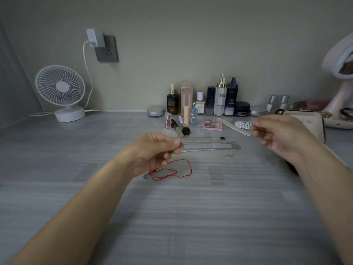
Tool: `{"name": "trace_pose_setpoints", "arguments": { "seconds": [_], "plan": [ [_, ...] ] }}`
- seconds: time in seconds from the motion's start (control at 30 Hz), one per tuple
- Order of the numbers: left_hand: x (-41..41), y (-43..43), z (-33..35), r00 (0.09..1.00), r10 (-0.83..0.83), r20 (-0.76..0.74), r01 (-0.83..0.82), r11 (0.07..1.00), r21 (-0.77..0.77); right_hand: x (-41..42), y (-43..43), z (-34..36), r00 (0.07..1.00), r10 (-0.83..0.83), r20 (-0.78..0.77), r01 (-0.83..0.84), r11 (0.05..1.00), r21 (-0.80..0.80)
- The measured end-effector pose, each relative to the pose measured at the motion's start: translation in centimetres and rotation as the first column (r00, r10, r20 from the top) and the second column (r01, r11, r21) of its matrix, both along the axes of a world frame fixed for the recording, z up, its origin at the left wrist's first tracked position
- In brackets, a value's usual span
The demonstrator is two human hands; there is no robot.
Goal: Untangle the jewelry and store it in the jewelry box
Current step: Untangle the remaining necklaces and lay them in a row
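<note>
Plainly we count four pieces lying on the grey striped table (pixel 191 217): a red cord necklace (pixel 153 172) with a silver disc, a doubled silver chain (pixel 236 146), a thin black-clasped chain (pixel 221 138) and a fine gold chain (pixel 230 154). Our left hand (pixel 154 150) and right hand (pixel 282 136) hover above, fingertips pinched; on what, we cannot tell. One cream jewelry box (pixel 313 123) sits behind the right hand, contents unseen.

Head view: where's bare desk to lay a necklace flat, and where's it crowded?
Free: the wide stretch of desk between the forearms, below the red cord; also the patch between the fan and the left hand. Crowded: silver chains between the hands, cosmetics along the wall, jewelry box behind the right hand.
</note>
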State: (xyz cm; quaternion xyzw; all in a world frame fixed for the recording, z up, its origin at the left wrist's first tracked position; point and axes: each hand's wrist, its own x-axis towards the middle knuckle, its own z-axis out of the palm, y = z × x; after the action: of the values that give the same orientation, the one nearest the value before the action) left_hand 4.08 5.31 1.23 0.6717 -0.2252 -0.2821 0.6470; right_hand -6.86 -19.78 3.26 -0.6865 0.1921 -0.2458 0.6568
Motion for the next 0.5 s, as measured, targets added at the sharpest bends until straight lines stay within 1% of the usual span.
{"name": "trace_pose_setpoints", "arguments": {
  "seconds": [0.03,0.1,0.13,0.2,0.37,0.43,0.5],
  "plan": [
    [0.0,0.0,-0.2,1.0,0.01,0.025,-0.012,0.995,0.096,0.0,-0.4,-0.4,0.994,-0.009,-0.105,-0.001,0.996,-0.09],
    [-0.2,-0.2,-0.7,0.998,0.005,0.066,-0.021,0.972,0.235,0.0,-1.1,-1.3,0.952,-0.045,-0.304,-0.035,0.967,-0.252],
    [-0.5,-0.4,-0.9,0.997,-0.009,0.083,-0.016,0.957,0.29,0.1,-1.3,-1.7,0.923,-0.069,-0.379,-0.058,0.948,-0.313],
    [-1.1,-1.0,-1.4,0.991,-0.059,0.119,0.008,0.922,0.388,0.4,-1.8,-2.6,0.868,-0.131,-0.478,-0.094,0.903,-0.418],
    [-2.3,-2.0,-2.1,0.97,-0.175,0.169,0.058,0.841,0.538,1.3,-2.1,-4.0,0.762,-0.311,-0.568,-0.123,0.792,-0.598],
    [-2.5,-2.0,-2.2,0.961,-0.199,0.194,0.052,0.814,0.579,1.4,-2.2,-4.2,0.741,-0.366,-0.563,-0.127,0.747,-0.653],
    [-2.5,-1.9,-2.1,0.952,-0.192,0.237,0.012,0.8,0.6,1.5,-2.2,-4.4,0.74,-0.409,-0.534,-0.117,0.703,-0.701]
  ]
}}
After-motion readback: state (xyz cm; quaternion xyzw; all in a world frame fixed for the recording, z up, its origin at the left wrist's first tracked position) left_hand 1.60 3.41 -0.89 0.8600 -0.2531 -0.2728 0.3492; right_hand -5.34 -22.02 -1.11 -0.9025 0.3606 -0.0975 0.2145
